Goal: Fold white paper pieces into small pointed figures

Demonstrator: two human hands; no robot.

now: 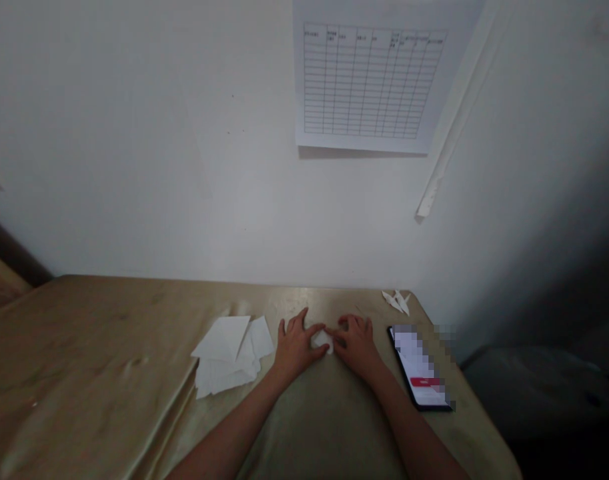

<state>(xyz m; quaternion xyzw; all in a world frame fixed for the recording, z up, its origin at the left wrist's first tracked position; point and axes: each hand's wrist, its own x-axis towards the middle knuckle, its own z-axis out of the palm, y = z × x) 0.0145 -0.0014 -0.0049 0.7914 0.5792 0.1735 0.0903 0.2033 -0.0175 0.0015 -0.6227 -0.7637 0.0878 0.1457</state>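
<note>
A small piece of white paper (322, 340), apparently folded, lies on the table between my two hands. My left hand (297, 341) has its thumb and index finger on the paper's left side, while its other fingers stretch forward. From the right, my right hand (355, 341) holds the paper's other edge with its thumb and index finger, the remaining fingers curled. The index fingertips of both hands almost meet at the far edge. Part of the paper is covered by the fingers. Left of my left hand is a loose pile of white paper sheets (227, 353).
A phone (419, 367) with a lit screen lies right of my right hand. Small folded white paper pieces (396, 302) rest near the back right corner. The tan-covered table (109, 347) meets a white wall, where a printed table sheet (369, 87) hangs.
</note>
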